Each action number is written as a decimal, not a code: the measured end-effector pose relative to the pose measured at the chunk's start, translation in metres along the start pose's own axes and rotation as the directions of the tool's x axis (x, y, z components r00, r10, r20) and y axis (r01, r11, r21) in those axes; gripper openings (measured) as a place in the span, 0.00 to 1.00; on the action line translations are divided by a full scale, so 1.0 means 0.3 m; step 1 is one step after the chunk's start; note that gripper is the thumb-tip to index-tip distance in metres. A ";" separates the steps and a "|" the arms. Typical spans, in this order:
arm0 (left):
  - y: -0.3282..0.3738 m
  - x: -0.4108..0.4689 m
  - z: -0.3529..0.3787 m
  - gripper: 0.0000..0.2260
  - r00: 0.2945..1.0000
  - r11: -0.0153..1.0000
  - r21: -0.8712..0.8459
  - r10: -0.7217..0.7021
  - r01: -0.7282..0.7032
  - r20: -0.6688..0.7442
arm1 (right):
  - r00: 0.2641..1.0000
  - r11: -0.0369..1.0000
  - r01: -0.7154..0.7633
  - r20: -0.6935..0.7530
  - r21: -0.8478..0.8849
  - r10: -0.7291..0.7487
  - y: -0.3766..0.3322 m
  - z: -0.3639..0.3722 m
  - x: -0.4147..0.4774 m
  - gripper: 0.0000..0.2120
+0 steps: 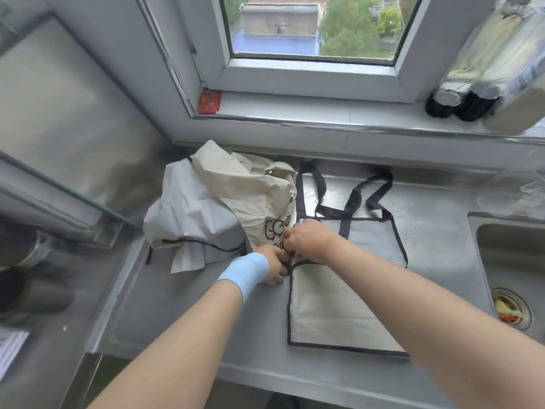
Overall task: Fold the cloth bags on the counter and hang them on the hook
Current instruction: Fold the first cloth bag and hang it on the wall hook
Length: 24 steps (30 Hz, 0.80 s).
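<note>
A cream cloth bag with black trim [327, 308] lies flat on the steel counter [182, 302], its black handles [354, 199] stretched toward the window. Left of it sits a crumpled heap: a cream printed bag [253, 187] over a pale grey bag [188, 208]. My left hand [275, 267], with a light blue wrap on the wrist, and my right hand [309, 240] meet at the flat bag's left edge. Both pinch the black trim there, next to the printed bag. No hook is in view.
A steel sink [513, 261] with food scraps in its drain [511, 308] lies at the right. Dark bottles [460, 104] and a small red packet [209, 102] sit on the window sill. A glass panel edge [73, 190] stands at the left.
</note>
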State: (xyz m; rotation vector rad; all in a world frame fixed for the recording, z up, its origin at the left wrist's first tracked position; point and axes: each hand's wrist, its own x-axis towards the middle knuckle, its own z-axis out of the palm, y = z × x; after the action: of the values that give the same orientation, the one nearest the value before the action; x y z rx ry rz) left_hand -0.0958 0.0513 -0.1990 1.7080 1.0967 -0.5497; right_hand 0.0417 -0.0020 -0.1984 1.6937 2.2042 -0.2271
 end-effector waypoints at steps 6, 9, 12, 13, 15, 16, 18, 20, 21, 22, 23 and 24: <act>0.002 -0.018 0.011 0.08 0.996 0.976 -0.215 -0.017 0.036 0.087 | 0.964 0.936 -0.139 -0.170 0.324 0.202 0.068 0.018 -0.043 0.05; 0.013 -0.010 0.027 0.04 0.997 0.974 -0.224 0.026 -0.009 0.071 | 0.911 0.850 -0.231 -0.202 0.473 0.360 0.094 0.012 -0.094 0.02; 0.018 0.002 0.040 0.05 0.996 0.988 -0.147 0.044 -0.055 -0.079 | 0.860 0.839 -0.295 -0.256 0.457 0.441 0.127 0.013 -0.126 0.03; 0.024 -0.003 0.043 0.06 0.994 0.989 -0.133 0.048 -0.061 -0.102 | 0.853 0.846 -0.305 -0.269 0.438 0.447 0.132 0.015 -0.128 0.04; 0.034 -0.007 0.042 0.08 0.992 0.995 -0.068 0.059 -0.067 -0.115 | 0.846 0.842 -0.339 -0.256 0.419 0.468 0.125 0.024 -0.124 0.07; 0.037 -0.008 0.039 0.09 0.993 0.998 -0.006 0.061 -0.062 -0.104 | 0.831 0.828 -0.359 -0.257 0.430 0.493 0.115 0.028 -0.119 0.08; 0.047 -0.029 0.032 0.11 0.992 0.988 0.144 0.071 -0.055 -0.107 | 0.803 0.782 -0.353 -0.263 0.514 0.535 0.093 0.040 -0.119 0.11; 0.042 -0.028 0.031 0.12 0.980 0.964 0.261 0.101 -0.054 -0.170 | 0.808 0.689 -0.364 -0.156 0.626 0.568 0.074 0.050 -0.137 0.23; 0.043 -0.029 0.033 0.13 0.973 0.952 0.303 0.113 -0.048 -0.200 | 0.811 0.645 -0.381 -0.096 0.663 0.578 0.069 0.060 -0.162 0.28; 0.044 -0.031 0.033 0.13 0.962 0.945 0.324 0.123 -0.039 -0.244 | 0.802 0.622 -0.394 -0.078 0.677 0.593 0.064 0.073 -0.187 0.29; 0.051 -0.036 0.031 0.13 0.944 0.939 0.341 0.144 -0.036 -0.296 | 0.778 0.615 -0.407 -0.096 0.676 0.620 0.063 0.090 -0.218 0.27; 0.059 -0.036 0.030 0.13 0.922 0.939 0.341 0.174 -0.050 -0.346 | 0.746 0.613 -0.432 -0.120 0.661 0.655 0.062 0.112 -0.255 0.24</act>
State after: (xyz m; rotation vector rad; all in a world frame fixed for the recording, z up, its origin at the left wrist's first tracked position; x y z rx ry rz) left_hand -0.0846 0.0371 -0.1856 2.2201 1.2075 -0.3526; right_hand 0.0826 -0.0771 -0.1998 2.9026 1.7595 -0.5337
